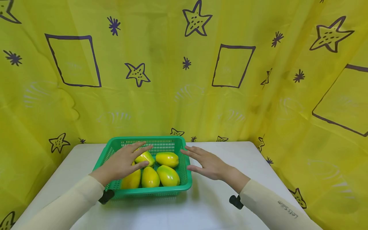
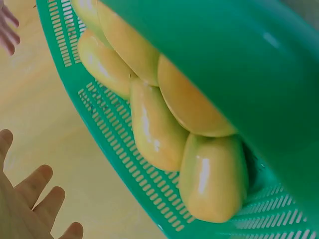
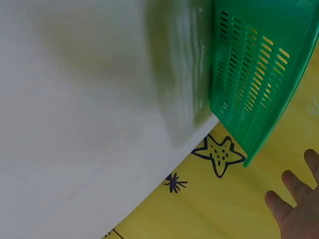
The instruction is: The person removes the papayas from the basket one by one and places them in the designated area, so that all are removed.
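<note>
Green basket [image 1: 184, 179] sits on the white table [image 1: 215, 207], holding five yellow-green mangoes [image 1: 167, 159]. Left hand [image 1: 122, 163] hovers over the basket's left half, fingers spread flat, gripping nothing, nearest the mango [image 1: 145, 157] under its fingertips. Right hand [image 1: 208, 163] hangs just outside the basket's right rim, fingers straight and empty. Mangoes' long axes run roughly front to back.

A flat white rectangular table [image 1: 218, 204] is shown, its surface lit from above and shaded at the near side. Behind and beside it, a yellow fabric backdrop [image 1: 161, 95] is hung, creased in loose folds and printed with dark purple outlined stars [image 1: 196, 19], open rectangles [image 1: 233, 66] and small asterisk-like bursts [image 1: 114, 25].
</note>
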Demonstrator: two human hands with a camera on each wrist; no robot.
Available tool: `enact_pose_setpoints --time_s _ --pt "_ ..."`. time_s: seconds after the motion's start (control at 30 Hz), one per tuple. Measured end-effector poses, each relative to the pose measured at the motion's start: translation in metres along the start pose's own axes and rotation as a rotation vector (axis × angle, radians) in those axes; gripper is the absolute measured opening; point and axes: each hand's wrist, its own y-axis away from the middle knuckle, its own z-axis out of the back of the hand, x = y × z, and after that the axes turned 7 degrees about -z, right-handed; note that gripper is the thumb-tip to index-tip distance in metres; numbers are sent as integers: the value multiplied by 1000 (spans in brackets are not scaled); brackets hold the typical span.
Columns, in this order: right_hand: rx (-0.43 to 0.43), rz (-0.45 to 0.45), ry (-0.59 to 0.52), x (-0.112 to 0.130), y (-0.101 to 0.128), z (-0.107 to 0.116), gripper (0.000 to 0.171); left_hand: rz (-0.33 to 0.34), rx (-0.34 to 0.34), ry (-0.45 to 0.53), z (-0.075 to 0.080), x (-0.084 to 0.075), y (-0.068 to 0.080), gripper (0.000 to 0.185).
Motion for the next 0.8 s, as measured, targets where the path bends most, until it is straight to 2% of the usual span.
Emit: enact_pose_setpoints --time_s 0.33,0.57,0.8 --pt "7 -8 -23 12 -12 -5 63 99 -43 17 8 21 19 59" --pt "14 1 -35 22 -20 -6 63 161 -41 -5 17 35 34 61" --pt "42 -34 -57 29 -25 -10 67 220 -41 10 17 50 45 63"
